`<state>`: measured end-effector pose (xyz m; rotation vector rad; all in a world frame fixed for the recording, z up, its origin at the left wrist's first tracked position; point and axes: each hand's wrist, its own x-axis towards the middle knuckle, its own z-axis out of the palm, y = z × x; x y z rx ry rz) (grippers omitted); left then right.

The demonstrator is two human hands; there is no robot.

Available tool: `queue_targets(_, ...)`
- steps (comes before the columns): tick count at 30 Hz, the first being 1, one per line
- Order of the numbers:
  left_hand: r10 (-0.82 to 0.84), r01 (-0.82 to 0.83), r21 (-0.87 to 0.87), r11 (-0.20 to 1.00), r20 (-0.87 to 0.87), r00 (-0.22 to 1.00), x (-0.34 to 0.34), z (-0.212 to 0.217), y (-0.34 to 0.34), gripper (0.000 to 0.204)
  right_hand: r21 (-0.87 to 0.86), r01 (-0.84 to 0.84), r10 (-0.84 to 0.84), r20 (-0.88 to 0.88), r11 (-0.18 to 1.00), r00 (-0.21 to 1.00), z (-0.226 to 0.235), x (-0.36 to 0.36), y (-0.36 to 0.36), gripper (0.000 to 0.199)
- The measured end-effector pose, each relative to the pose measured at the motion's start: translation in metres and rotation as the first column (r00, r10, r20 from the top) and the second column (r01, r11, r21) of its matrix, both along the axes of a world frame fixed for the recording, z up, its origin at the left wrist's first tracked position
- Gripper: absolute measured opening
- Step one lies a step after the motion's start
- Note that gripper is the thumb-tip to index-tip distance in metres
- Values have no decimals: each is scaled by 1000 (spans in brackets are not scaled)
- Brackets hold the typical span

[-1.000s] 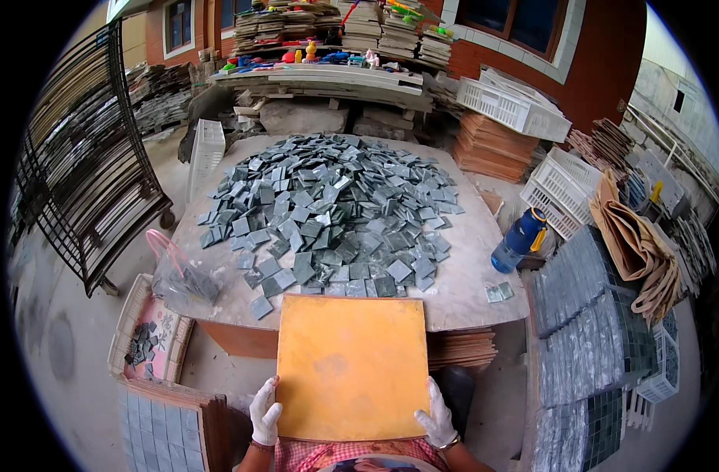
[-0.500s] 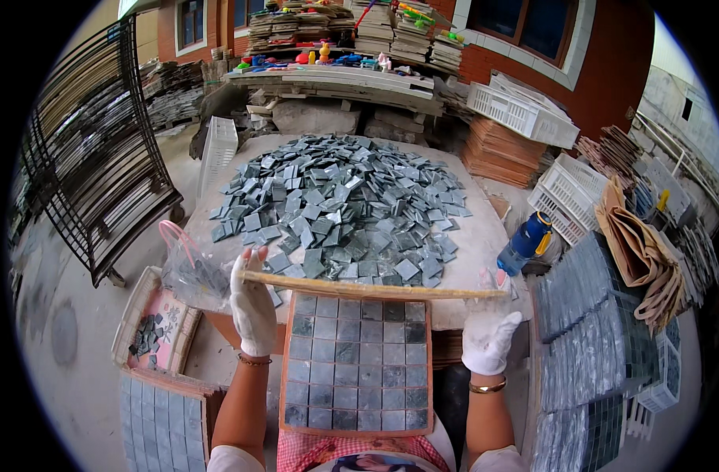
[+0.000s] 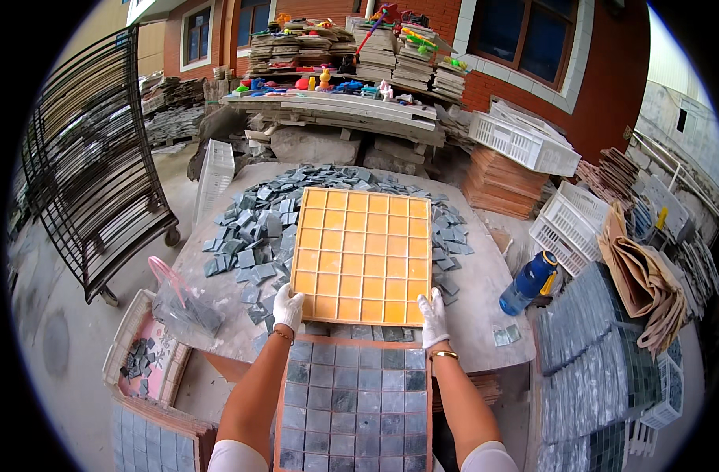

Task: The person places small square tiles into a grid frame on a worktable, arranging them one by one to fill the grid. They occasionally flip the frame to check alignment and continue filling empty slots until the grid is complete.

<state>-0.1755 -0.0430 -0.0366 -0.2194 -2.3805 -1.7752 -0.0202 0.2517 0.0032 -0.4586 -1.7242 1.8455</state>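
Note:
A yellow gridded tray (image 3: pixel 362 256), its square pockets holding nothing, is held over the near part of a pile of loose grey-green stone tiles (image 3: pixel 249 234). My left hand (image 3: pixel 288 307), in a white glove, grips its near left corner. The near right corner is in my right hand (image 3: pixel 433 318), gloved likewise, with the thumb on the rim. Just nearer to me, a sheet of square grey tiles (image 3: pixel 355 401) lies in neat rows on a reddish-brown board. The tray hides the middle of the pile.
A blue bottle (image 3: pixel 527 285) stands on the table's (image 3: pixel 485 338) right side. A clear plastic bag (image 3: pixel 188 303) with a pink handle sits at its left edge. Stacked tile sheets (image 3: pixel 584 354) rise on the right. At left are a crate (image 3: pixel 155 354) with tile pieces and a black metal rack (image 3: pixel 99 173).
The yellow tray, seen edge-on before, has swung away from me over the pile, so its gridded face shows. Both hands have moved inward and now grip its near corners.

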Motion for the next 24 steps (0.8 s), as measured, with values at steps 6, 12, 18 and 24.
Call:
queue_targets(6,108,-123,-390,913,-60,992,8,24,34,44,50,-44,32,219,998,975,6,-19,33,74)
queue_targets(12,-599,161,-825,543,-246,762,144,28,55,89,227,36,-72,150,973,986,11,56,35,54)
queue_targets(18,-637,79,-922,378,-197,745,186,14,89,103,-173,129,-112,106,976,988,-31,222,21,33)
queue_targets(24,-766,211,-888,410,-209,608,193,19,148,94,549,396,-561,167,736,811,-85,279,-28,17)
